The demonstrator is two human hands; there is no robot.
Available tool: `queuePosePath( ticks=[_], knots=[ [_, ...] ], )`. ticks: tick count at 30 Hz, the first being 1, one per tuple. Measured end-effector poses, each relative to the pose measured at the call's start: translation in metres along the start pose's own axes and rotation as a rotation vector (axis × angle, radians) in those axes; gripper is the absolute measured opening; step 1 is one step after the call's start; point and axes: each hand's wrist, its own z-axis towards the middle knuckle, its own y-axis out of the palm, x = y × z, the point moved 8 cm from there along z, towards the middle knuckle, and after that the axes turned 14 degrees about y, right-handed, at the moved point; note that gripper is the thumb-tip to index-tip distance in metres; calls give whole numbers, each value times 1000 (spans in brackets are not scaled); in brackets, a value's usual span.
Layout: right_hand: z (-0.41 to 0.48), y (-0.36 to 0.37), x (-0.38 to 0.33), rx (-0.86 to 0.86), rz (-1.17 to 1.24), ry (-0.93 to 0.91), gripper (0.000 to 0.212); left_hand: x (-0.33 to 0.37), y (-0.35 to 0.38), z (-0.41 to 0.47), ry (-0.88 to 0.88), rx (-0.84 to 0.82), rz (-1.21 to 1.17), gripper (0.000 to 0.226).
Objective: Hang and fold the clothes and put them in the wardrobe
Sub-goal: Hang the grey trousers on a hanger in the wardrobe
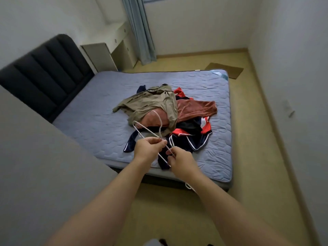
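A heap of clothes lies in the middle of the bed: an olive shirt (152,103) on top, a rust-red garment (197,109) to its right, and navy and red sportswear (191,137) at the near side. Above the heap's near edge I hold a white wire hanger (147,129). My left hand (148,148) pinches it near the hook's base. My right hand (181,161) grips its lower end. Another white hanger (190,186) pokes out at the bed's near edge.
The bed has a blue-grey quilted mattress (99,110) and a dark padded headboard (44,73) at the left. A white desk (113,45) and a blue curtain (140,29) stand at the back. A brown mat (225,70) lies on the floor beyond the bed. A grey panel (35,166) rises at my left.
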Motion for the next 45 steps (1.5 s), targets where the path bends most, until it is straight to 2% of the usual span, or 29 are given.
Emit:
queuePosePath(
  ticks=[3,7,14,19,21,25,29,32,38,40,43,45],
  knots=[
    [62,-3,-5,59,39,94,13,-14,10,64,-7,-172,29,10],
    [158,10,-12,116,3,227,17,-63,21,166,-59,-453,174,25],
    [300,47,-7,221,45,538,25,-197,-25,369,-265,-502,381,6],
    [368,62,-34,265,33,594,24,-253,-68,473,-333,-458,463,12],
    [404,71,-44,283,60,578,23,-274,-71,512,-318,-443,495,7],
    [472,96,-45,310,148,570,14,-311,-48,579,-229,-528,649,37],
    [536,103,-28,393,201,598,9,-350,9,633,-92,-657,733,43],
    [564,99,-17,485,183,577,15,-374,63,656,-38,-716,679,38],
    [576,91,21,660,163,624,14,-409,162,669,-177,-688,375,24],
    [574,91,35,684,163,667,13,-417,189,669,-242,-665,276,33],
    [569,96,54,690,169,714,13,-429,224,653,-439,-685,109,58],
    [564,99,64,695,176,742,14,-432,238,643,-508,-683,107,70]
  ],
)
